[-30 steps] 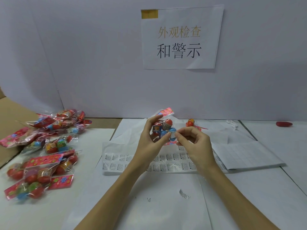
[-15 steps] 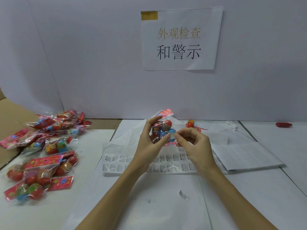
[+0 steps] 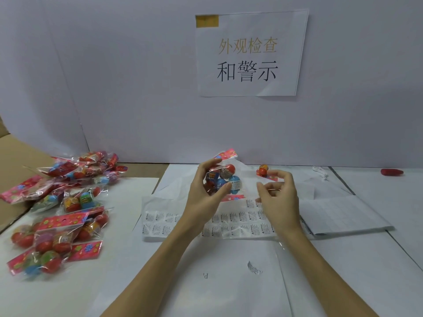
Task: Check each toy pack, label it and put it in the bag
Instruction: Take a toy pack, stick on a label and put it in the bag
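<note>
Clear toy pack (image 3: 223, 179) in the left hand (image 3: 203, 193): red and blue eggs, pink header card with flower print, small white label (image 3: 237, 185) with black print on a blue egg. Heap of packs (image 3: 61, 209) along the table's left edge: red, blue, green and yellow eggs, pink flowered cards. White label sheet (image 3: 206, 223) at the middle, rows of black warning text. Red object (image 3: 391, 172) at the far right corner. White wall sign (image 3: 248, 54): gold and black characters, yellow tape.
</note>
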